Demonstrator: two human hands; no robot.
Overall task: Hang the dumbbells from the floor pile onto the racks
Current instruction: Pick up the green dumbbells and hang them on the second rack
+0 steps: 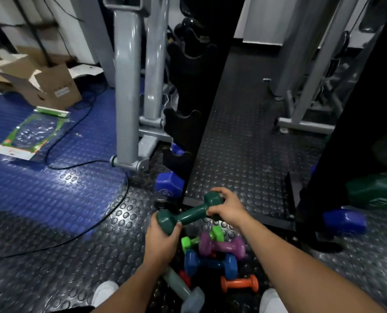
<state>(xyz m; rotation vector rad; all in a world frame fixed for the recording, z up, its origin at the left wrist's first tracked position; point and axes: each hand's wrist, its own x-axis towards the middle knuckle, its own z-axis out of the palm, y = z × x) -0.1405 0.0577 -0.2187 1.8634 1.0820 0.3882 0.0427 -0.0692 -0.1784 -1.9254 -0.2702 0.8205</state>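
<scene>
Holding one dark green coated dumbbell (pixel 189 213) up over the floor pile, just in front of the tall black rack (pixel 188 123). Left hand (pixel 159 239) wrapped around the near head, fingers (pixel 175 229) curled under it. Right hand (pixel 225 207) gripping the far head and the end of the bar, fingers curled too. Both hands grasping the same dumbbell, so nothing slack.

Below the hands, more to hang: a bright green small dumbbell (pixel 201 238), a purple dumbbell (pixel 221 246), a blue dumbbell (pixel 210 264), a small orange dumbbell (pixel 239 283) and a pale grey dumbbell (pixel 183 290), all lying crossed on the bumpy black rubber floor (pixel 52 256). Already on the rack, low down, a blue hex dumbbell (pixel 168 184).

To do this step well, probably best to:
- Keep the bar level while lifting.
- Pick a free notch on the rack, maybe one of the curved cut-outs higher up.
- Lower the bar into the notch so a head sits on each side.
- Let go only when the weight rests fully.
- Mind the toes and the pile underneath, in case of a slip.

Hard to tell in the dark which notches are free.
</scene>
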